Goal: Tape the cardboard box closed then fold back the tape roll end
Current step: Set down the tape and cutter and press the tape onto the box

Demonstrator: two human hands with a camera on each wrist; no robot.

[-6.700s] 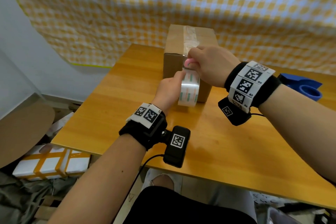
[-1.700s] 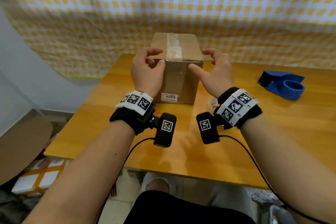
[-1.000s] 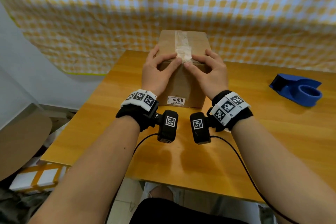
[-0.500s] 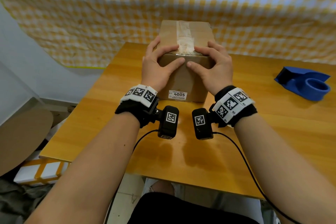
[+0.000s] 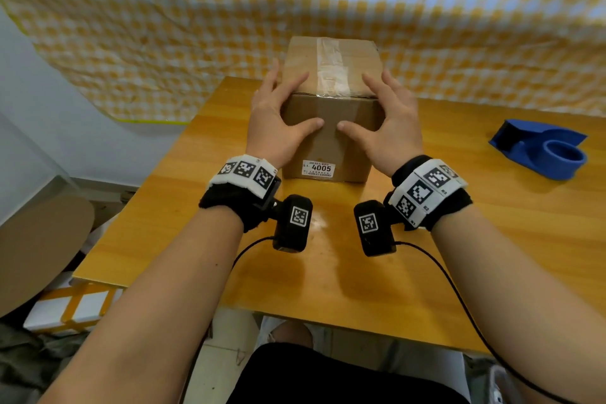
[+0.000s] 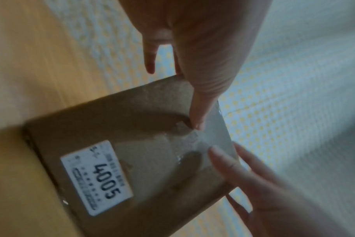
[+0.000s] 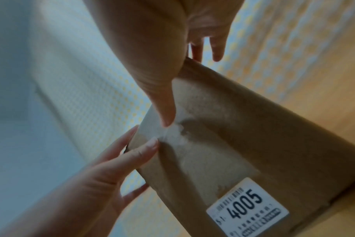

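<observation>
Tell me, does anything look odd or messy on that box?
Only slightly: the clear tape along the cardboard box top looks wrinkled and cloudy, not smooth. Nothing looks torn or spilled.

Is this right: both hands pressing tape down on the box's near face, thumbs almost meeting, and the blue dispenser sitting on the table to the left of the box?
Only the side is wrong. In the head view the blue dispenser sits on the table to the right of the box, untouched. The left hand and right hand do press the near face, thumbs almost meeting.

cardboard box (image 5: 329, 138) — 1 | blue tape dispenser (image 5: 541, 149) — 1 | hands — 2 | table (image 5: 492, 239) — 1
</observation>
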